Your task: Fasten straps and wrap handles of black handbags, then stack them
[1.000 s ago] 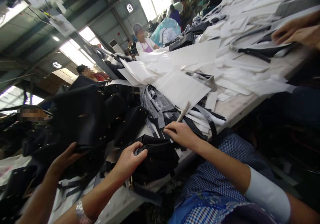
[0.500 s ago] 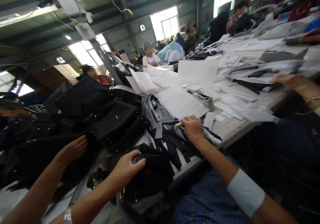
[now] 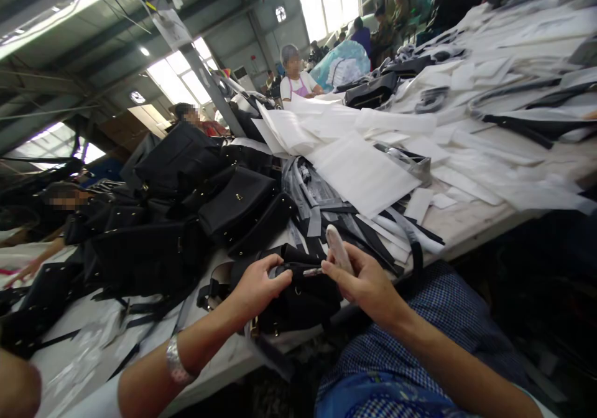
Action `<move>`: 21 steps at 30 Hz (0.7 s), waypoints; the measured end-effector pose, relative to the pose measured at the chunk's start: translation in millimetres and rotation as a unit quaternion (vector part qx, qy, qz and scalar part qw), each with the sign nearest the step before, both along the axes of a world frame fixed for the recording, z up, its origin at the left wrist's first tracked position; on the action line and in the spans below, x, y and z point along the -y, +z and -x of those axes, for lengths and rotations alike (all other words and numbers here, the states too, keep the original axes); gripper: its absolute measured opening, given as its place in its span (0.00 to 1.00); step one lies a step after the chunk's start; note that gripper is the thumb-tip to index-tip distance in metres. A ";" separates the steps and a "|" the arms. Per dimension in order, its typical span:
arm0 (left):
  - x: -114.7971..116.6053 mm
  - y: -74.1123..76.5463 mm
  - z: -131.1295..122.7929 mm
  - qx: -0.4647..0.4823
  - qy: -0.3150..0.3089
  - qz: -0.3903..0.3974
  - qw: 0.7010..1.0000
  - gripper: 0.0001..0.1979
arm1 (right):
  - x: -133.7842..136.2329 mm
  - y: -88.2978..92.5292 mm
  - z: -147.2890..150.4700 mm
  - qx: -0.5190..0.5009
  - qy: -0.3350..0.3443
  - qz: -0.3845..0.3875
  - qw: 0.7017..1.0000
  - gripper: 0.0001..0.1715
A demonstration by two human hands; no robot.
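A small black bag [image 3: 303,300] with gold-coloured fittings lies at the table's front edge. My left hand [image 3: 263,281] grips its top edge, thumb and fingers closed on it. Just right of the bag's opening, my right hand [image 3: 366,275] is closed around a pale, rounded, wrapped-looking piece [image 3: 337,247] that sticks up above the fingers. Its exact kind cannot be made out. A thin shiny strip [image 3: 313,272] shows between my hands at the bag's top. Behind my right hand lie black and white straps [image 3: 373,234], partly wrapped.
Black bags [image 3: 237,203] are heaped on the left. White sheets [image 3: 368,175] and wrapped parts spread across the table [image 3: 471,216] to the right. A co-worker [image 3: 65,200] is at the left, and another person [image 3: 296,79] sits across the table.
My right hand has come from the strap pile to the bag, bringing the pale piece. A co-worker's arm has withdrawn from the bag heap on the left. The view has shifted.
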State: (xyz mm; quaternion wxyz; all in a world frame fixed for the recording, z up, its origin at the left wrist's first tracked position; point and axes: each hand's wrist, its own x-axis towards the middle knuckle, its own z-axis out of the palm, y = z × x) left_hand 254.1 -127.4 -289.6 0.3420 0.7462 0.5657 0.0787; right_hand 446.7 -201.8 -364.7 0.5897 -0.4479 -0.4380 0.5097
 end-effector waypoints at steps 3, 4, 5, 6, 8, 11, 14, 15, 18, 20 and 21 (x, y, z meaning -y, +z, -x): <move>0.9 0.6 -1.9 0.005 0.005 0.005 1.000 0.15 | -0.2 3.5 11.2 0.099 -0.046 -0.017 0.994 0.11; 1.0 0.6 -2.2 0.005 0.004 0.004 1.000 0.15 | -0.5 4.8 13.8 0.122 -0.056 -0.023 0.991 0.11; 1.1 0.4 -2.2 0.004 0.002 0.000 1.000 0.15 | -0.6 5.8 16.1 0.138 -0.064 -0.029 0.988 0.11; 1.2 0.0 -1.8 0.003 0.001 -0.005 1.000 0.14 | -0.5 6.4 18.4 0.152 -0.070 -0.035 0.985 0.11; 1.5 -1.4 -0.4 0.003 0.001 -0.013 1.000 0.14 | 0.1 6.8 22.7 0.179 -0.081 -0.042 0.980 0.12; 2.4 -4.3 1.7 0.008 -0.003 -0.025 1.000 0.12 | 2.6 6.6 28.5 0.216 -0.088 -0.056 0.971 0.12; 3.6 -6.4 2.2 0.007 -0.012 -0.055 0.998 0.10 | 6.3 6.2 32.9 0.225 -0.063 -0.092 0.968 0.06; 4.0 -6.8 2.0 0.006 -0.014 -0.069 0.998 0.10 | 7.5 5.8 34.2 0.222 -0.048 -0.105 0.968 0.07; 5.9 -7.5 1.7 0.004 -0.023 -0.098 0.995 0.09 | 10.3 3.7 38.1 0.207 -0.012 -0.119 0.971 0.12; 8.1 -8.4 2.2 0.005 -0.030 -0.114 0.993 0.08 | 11.4 2.1 40.7 0.200 -0.009 -0.108 0.974 0.10; 9.5 -9.2 2.7 0.008 -0.033 -0.120 0.992 0.07 | 11.6 1.5 41.8 0.195 -0.013 -0.099 0.976 0.09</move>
